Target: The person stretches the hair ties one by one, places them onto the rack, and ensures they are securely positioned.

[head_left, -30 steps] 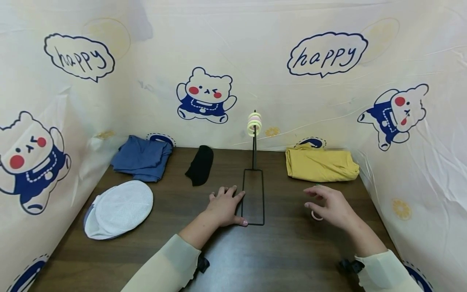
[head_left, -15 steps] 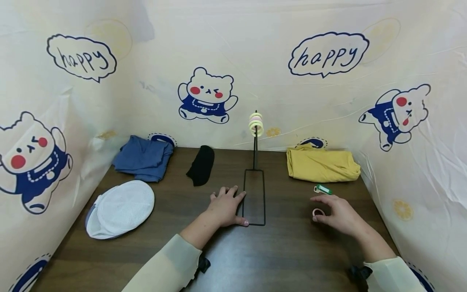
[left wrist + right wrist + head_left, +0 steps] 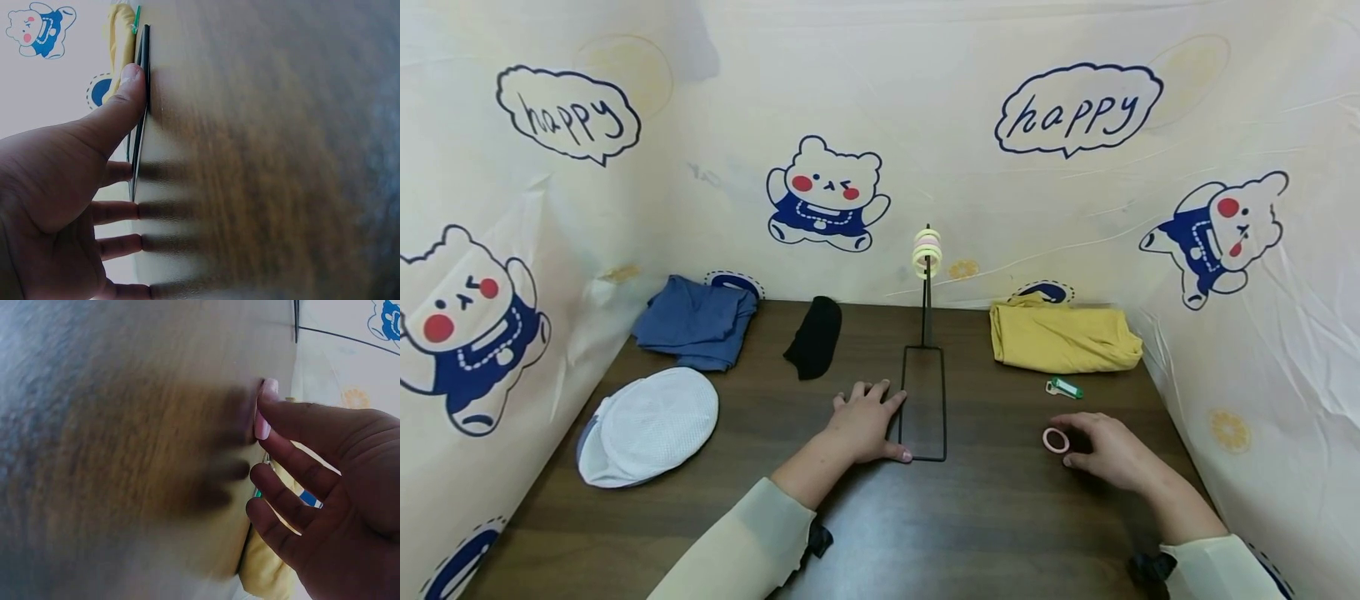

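In the head view my left hand (image 3: 865,423) lies spread over the left side of a black wire stand's rectangular base (image 3: 945,404). Its thumb touches the near bar, seen also in the left wrist view beside the thumb (image 3: 128,87). Pale yellow and pink rings (image 3: 927,252) hang on the stand's raised arm at the back. My right hand (image 3: 1112,450) is low over the table on the right. Its thumb and index finger pinch a pink ring (image 3: 1047,441) at opposite edges; the ring lies at table level. The other fingers curve loosely in the right wrist view.
Behind the right hand lie a green key tag (image 3: 1066,387) and a folded yellow cloth (image 3: 1066,337). A black sock (image 3: 815,337), a folded blue cloth (image 3: 696,323) and a white cap (image 3: 651,425) are on the left. A printed curtain (image 3: 715,208) surrounds the table (image 3: 880,533).
My right hand has drawn back toward me and to the right, uncovering the green tag, and its thumb and index finger have come down to the pink ring. The left hand stays in place.
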{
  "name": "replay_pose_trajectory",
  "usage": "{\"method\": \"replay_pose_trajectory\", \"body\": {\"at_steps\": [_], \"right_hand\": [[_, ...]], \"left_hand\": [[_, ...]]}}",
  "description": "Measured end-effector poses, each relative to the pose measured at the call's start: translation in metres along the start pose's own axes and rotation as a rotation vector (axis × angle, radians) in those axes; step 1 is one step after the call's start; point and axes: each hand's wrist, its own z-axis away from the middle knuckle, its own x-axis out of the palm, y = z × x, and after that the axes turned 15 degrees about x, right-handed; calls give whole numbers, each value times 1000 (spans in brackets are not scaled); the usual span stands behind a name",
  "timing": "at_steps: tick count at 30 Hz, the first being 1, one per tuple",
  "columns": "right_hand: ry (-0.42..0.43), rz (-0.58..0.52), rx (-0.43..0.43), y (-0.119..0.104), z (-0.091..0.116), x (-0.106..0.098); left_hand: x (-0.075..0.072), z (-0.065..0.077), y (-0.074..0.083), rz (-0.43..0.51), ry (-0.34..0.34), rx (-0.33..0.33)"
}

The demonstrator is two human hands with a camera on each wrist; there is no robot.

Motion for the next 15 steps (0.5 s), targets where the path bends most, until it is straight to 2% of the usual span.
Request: {"method": "replay_pose_trajectory", "body": {"at_steps": [7, 15], "right_hand": [[40, 10, -19, -1, -2, 3], [24, 47, -21, -4, -8, 4]], "left_hand": [[-1, 0, 1, -6, 0, -4], [-1, 1, 2, -10, -1, -5]]}}
